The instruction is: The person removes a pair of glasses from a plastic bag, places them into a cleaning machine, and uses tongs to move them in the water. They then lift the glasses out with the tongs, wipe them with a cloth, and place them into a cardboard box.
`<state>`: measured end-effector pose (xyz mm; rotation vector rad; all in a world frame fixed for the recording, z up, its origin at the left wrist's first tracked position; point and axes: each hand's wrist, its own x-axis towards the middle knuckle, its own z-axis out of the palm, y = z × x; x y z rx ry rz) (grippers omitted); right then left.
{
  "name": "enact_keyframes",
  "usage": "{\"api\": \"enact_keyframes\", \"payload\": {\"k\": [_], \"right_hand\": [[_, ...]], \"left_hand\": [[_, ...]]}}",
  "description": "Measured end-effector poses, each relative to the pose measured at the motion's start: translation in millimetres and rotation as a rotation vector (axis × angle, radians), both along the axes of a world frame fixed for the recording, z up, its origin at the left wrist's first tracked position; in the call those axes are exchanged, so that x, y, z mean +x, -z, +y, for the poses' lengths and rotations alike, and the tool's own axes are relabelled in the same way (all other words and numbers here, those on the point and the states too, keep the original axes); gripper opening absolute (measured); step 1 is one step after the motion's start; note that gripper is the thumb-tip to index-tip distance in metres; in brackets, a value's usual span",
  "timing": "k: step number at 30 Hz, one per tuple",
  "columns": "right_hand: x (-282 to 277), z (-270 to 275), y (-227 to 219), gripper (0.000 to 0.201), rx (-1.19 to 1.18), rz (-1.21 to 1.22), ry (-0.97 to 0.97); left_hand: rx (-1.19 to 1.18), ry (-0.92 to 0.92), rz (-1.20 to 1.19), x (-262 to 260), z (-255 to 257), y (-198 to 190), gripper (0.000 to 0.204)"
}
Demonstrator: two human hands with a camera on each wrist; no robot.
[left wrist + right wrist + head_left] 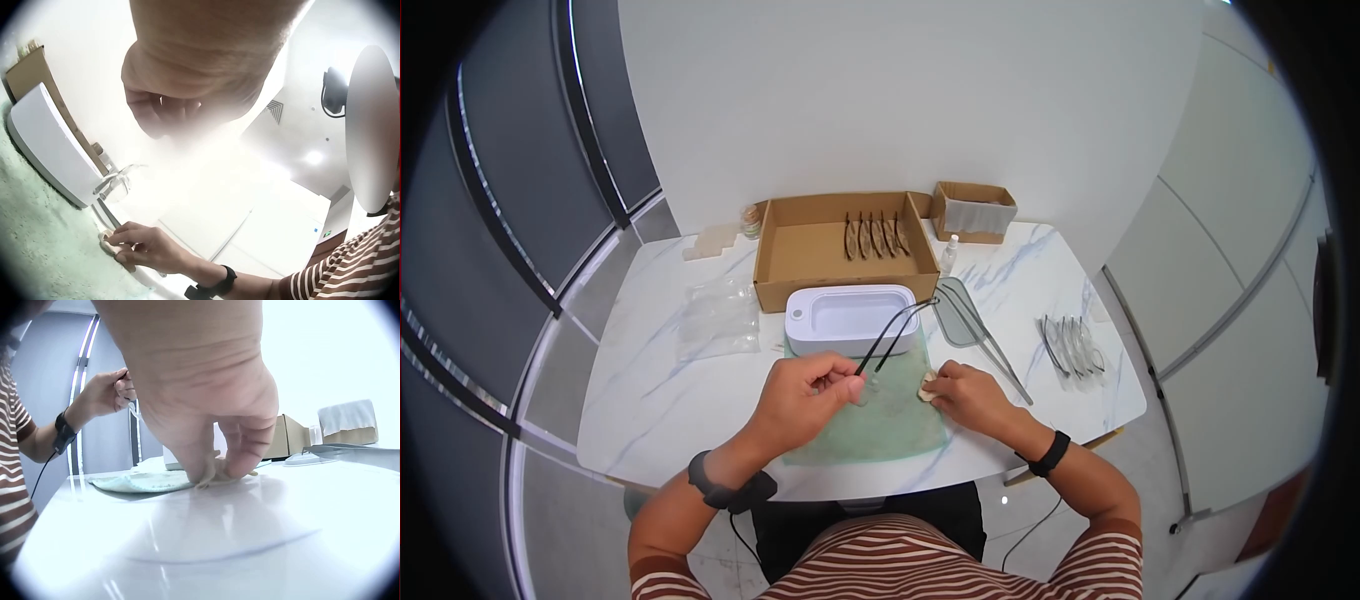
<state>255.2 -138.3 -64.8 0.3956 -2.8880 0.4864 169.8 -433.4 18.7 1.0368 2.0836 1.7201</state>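
Observation:
My left hand (805,400) pinches a pair of eyeglasses (887,333) above the green cloth (880,430). Their thin dark temples point forward, overlapping the front of a white oblong basin (855,343) in the head view. A clear lens (135,412) shows just under the left fingers in the right wrist view. At the cloth's right edge, my right hand (972,400) pinches a small crumpled beige cloth (927,387) between thumb and fingers, low at the tabletop. The left wrist view shows this same beige cloth (110,244) under the right fingertips.
Behind the basin, an open cardboard box (800,250) holds several dark-framed glasses. A spray bottle (949,256) and a smaller box (975,215) stand beside it. Right of the basin lie a grey tray (956,318) and several bagged glasses (1072,347); clear bags (720,320) lie left.

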Motion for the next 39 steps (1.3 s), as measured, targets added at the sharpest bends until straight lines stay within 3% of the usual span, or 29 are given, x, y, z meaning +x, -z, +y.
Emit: {"api": "enact_keyframes", "payload": {"k": [5, 7, 12, 18, 26, 32, 36, 39], "right_hand": [[4.5, -8.1, -20.2, 0.030, -0.114, 0.118, -0.017], [8.1, -23.6, -37.7, 0.028, -0.199, 0.377, -0.105], [-2.5, -46.1, -32.5, 0.037, -0.149, 0.451, -0.191], [-7.0, -56.2, -25.7, 0.027, 0.040, 0.279, -0.120], [-15.0, -28.6, -37.3, 0.022, 0.177, 0.360, 0.077], [-8.5, 2.0, -69.4, 0.020, 0.135, 0.478, 0.183], [0.7, 12.2, -85.8, 0.023, -0.118, 0.607, 0.281], [19.2, -3.7, -93.4, 0.021, -0.792, 0.430, 0.290]], "left_hand": [[-0.028, -0.032, -0.006, -1.0, -0.5, -8.7, 0.019], [-0.060, -0.024, -0.015, -0.1, 0.9, -9.2, 0.019], [-0.058, 0.056, -0.101, 2.6, 9.4, -8.5, 0.020], [-0.049, 0.067, -0.138, 8.9, 14.8, -4.2, 0.020], [-0.147, 0.060, -0.110, 13.4, 11.4, -9.1, 0.019], [-0.129, 0.042, -0.081, 12.9, 12.2, -8.2, 0.020], [-0.049, 0.004, -0.007, 12.9, 18.5, 2.8, 0.020], [-0.004, -0.052, 0.214, 11.2, 26.0, 7.8, 0.016]]}}
